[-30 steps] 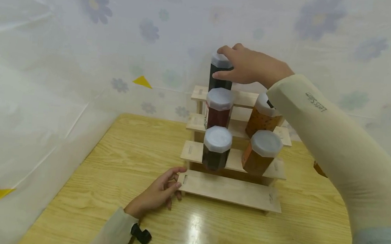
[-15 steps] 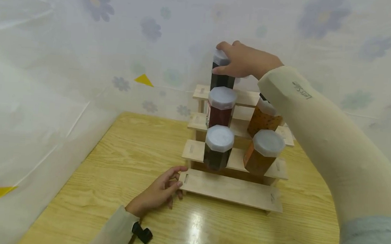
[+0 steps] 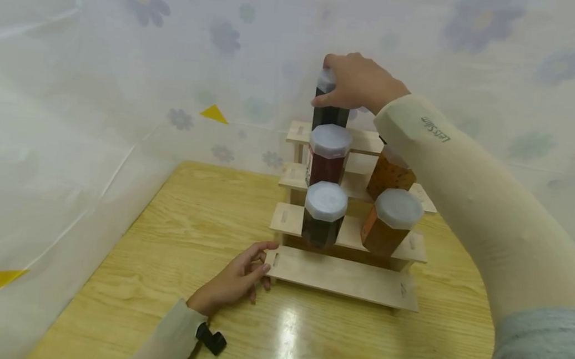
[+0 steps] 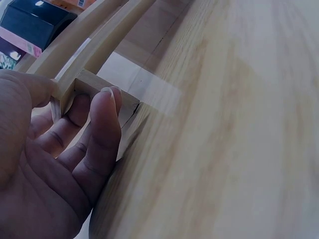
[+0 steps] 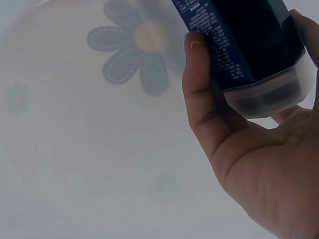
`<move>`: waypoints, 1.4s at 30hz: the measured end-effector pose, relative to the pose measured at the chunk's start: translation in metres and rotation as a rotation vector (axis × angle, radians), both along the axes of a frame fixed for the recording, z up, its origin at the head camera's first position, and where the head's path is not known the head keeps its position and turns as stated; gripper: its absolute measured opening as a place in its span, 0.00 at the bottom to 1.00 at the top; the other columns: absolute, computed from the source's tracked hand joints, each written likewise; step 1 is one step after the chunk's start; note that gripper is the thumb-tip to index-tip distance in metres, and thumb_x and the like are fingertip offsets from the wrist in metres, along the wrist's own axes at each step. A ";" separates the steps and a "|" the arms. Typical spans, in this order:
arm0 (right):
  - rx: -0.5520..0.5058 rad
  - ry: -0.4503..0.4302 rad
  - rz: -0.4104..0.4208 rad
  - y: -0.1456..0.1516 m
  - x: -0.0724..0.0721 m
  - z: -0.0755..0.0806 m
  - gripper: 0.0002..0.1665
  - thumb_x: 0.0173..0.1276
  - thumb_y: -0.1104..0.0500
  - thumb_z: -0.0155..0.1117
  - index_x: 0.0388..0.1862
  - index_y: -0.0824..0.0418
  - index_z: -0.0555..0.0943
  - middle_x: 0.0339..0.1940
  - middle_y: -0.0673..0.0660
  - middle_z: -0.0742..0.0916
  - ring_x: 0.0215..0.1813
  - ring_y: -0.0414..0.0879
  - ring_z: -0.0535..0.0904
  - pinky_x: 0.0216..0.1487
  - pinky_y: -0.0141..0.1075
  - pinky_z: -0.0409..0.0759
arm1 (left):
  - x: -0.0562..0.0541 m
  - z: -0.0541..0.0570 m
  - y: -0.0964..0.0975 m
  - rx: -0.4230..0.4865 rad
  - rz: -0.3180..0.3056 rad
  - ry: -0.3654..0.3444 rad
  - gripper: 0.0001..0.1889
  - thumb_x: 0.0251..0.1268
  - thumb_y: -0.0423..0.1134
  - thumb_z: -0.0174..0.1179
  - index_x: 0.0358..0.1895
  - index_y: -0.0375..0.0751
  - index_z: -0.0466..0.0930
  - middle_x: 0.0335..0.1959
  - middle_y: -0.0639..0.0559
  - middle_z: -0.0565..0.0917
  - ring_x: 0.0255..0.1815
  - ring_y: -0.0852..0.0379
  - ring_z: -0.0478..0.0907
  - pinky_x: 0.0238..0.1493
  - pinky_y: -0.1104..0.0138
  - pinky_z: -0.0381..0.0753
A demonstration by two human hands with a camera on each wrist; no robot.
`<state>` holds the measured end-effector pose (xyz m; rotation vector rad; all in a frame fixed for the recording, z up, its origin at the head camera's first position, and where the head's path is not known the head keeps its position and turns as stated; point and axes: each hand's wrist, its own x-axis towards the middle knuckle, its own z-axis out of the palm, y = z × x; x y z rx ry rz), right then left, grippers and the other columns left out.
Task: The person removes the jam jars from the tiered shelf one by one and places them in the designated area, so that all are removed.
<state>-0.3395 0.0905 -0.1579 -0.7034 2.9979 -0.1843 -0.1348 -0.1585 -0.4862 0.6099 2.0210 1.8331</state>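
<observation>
A tiered wooden display rack (image 3: 343, 278) stands on the table. At its back, on the top tier, is a dark jar (image 3: 331, 117) with a clear plastic lid. My right hand (image 3: 359, 84) grips this jar from above, thumb on its near left side and fingers over the lid. In the right wrist view the jar (image 5: 249, 40) shows a blue label, with thumb and fingers on either side of it. My left hand (image 3: 232, 281) holds the left end of the lowest tier. In the left wrist view its fingers (image 4: 102, 119) curl around the end support.
On the middle tiers stand a dark red jar (image 3: 328, 154), an orange jar (image 3: 390, 175) partly behind my right sleeve, a dark jar (image 3: 323, 223) and an amber jar (image 3: 389, 231). A flowered plastic sheet (image 3: 257, 44) hangs close behind the rack.
My right forearm has swung slightly left, and the fingers sit further over the lid. The jar keeps its place on the top tier. My left hand stays at the rack's lowest tier.
</observation>
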 end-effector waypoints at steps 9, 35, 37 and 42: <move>-0.028 0.036 0.007 0.002 0.006 0.001 0.53 0.72 0.36 0.65 0.83 0.62 0.56 0.68 0.71 0.74 0.61 0.65 0.75 0.60 0.58 0.80 | 0.004 0.000 0.000 0.002 -0.006 0.016 0.25 0.86 0.36 0.48 0.79 0.46 0.58 0.47 0.37 0.71 0.38 0.37 0.84 0.17 0.58 0.86; -0.053 0.024 -0.057 0.056 0.011 0.008 0.57 0.72 0.37 0.66 0.84 0.65 0.53 0.77 0.74 0.65 0.52 0.63 0.83 0.51 0.55 0.86 | 0.005 -0.003 0.002 -0.034 -0.004 0.002 0.26 0.86 0.38 0.48 0.80 0.46 0.56 0.48 0.39 0.72 0.38 0.42 0.84 0.17 0.58 0.86; -0.054 0.018 -0.070 0.061 0.011 0.010 0.58 0.71 0.35 0.65 0.85 0.65 0.52 0.78 0.74 0.64 0.49 0.63 0.85 0.50 0.55 0.86 | 0.004 -0.004 0.001 -0.033 -0.007 0.013 0.26 0.86 0.38 0.48 0.80 0.45 0.56 0.47 0.39 0.72 0.38 0.41 0.84 0.17 0.58 0.86; -0.068 0.026 -0.082 0.075 0.013 0.012 0.56 0.72 0.36 0.65 0.85 0.62 0.53 0.80 0.74 0.61 0.42 0.61 0.88 0.49 0.57 0.87 | 0.002 -0.005 0.000 -0.035 -0.003 0.003 0.26 0.86 0.39 0.48 0.80 0.49 0.57 0.48 0.39 0.72 0.38 0.42 0.84 0.18 0.58 0.86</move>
